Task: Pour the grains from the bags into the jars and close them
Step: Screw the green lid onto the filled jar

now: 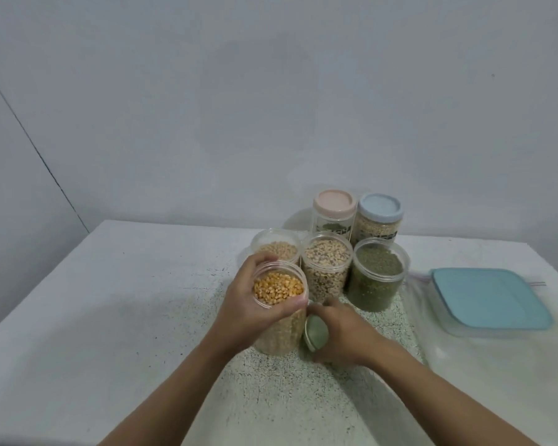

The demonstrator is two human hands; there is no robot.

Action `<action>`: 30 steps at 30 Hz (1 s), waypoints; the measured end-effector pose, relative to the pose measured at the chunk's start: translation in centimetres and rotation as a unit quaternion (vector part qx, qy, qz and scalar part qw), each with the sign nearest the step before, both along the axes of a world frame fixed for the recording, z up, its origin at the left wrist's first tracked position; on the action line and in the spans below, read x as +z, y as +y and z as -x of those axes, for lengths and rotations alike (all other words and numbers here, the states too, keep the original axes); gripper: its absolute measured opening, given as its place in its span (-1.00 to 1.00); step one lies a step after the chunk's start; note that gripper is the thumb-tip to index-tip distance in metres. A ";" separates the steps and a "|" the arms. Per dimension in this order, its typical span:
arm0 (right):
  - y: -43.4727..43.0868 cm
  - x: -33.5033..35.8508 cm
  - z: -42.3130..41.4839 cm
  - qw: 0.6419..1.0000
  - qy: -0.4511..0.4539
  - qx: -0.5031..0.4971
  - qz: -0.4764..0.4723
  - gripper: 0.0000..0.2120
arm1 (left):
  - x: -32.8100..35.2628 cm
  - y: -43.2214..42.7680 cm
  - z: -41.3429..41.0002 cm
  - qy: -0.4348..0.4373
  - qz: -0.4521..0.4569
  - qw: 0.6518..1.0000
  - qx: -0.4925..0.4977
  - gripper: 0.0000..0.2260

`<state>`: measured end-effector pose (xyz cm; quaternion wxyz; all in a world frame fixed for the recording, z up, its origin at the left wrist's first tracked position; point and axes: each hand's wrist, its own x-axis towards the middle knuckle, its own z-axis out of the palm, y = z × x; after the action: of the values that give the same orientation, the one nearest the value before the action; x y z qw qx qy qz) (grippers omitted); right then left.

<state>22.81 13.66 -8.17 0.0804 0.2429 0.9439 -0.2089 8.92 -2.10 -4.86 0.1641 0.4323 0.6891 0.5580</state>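
- The clear jar [284,329], uncapped and filled with yellow corn, stood on the bench [110,300].
- The left hand [245,304] gripped its rim.
- The right hand [345,333] grasped a green lid [316,333], tilted on edge just beside the jar.

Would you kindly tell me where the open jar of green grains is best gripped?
Probably grip the green-grain jar round its wall below the rim, from the right: upright and lidless, with other jars crowding its left and back.

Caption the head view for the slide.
Left hand grips an open clear plastic jar of yellow corn while right hand holds a round green lid beside it.
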 end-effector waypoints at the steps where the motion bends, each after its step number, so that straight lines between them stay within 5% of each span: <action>1: 0.1 0.8 -0.2 0.999 0.021 -0.014 0.029 -0.23 | -0.3 0.0 0.2 -0.022 -0.010 1.000 -0.007 -0.32; 7: -0.5 7.5 -1.9 0.940 0.228 -0.088 0.238 -0.54 | -2.2 0.1 0.5 -0.092 -0.057 0.993 -0.037 -0.18; 13: -3.8 10.2 -1.4 0.842 0.478 -0.130 0.214 -0.53 | -2.8 0.6 0.4 -0.117 -0.111 0.986 -0.031 -0.18; 23: -4.4 7.0 2.2 0.922 0.387 -0.006 0.027 -0.56 | -3.9 1.1 0.9 -0.143 -0.121 0.982 -0.018 -0.22; 30: -4.0 9.0 3.2 0.962 0.259 0.067 0.051 -0.64 | -4.2 1.1 1.2 -0.153 -0.125 0.980 -0.018 -0.19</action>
<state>19.62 9.64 0.79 -0.1409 0.1119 0.9347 -0.3066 7.75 -0.97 -9.10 0.2222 0.3712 0.5727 0.6963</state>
